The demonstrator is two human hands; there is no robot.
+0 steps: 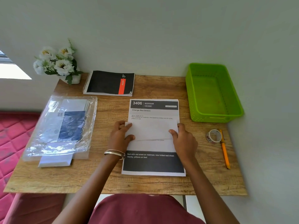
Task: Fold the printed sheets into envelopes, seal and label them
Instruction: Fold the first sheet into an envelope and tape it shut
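1. Both hands hold a folded white sheet at the centre of the frame: the left hand pinches its left edge, thumb on top and fingers curled behind, and the right hand pinches its right edge the same way.
2. That folded sheet sits over the middle of a stack of printed sheets, which lies flat on the desk just below centre; the top page shows a dark header reading "3406 BEDROOM", the line "Change Bed Sheets", and a dark band with white text near its lower edge.
3. Two thin bangles circle the left wrist.
4. Left of centre, a clear plastic bag holds pale envelopes and a blue printed insert; a white envelope juts out from under its lower edge.
5. Right of the stack lie a roll of tape and, touching it, an orange pen pointing toward the lower right.
6. A green plastic basket stands at the upper right, against the wall.
7. Above the stack lies a black spiral notebook with an orange stripe, and at the upper left a small pot of white flowers.
8. The desk is wood-grained, set into a corner of plain pale walls; a red quilted mattress lies at the left edge of the frame.
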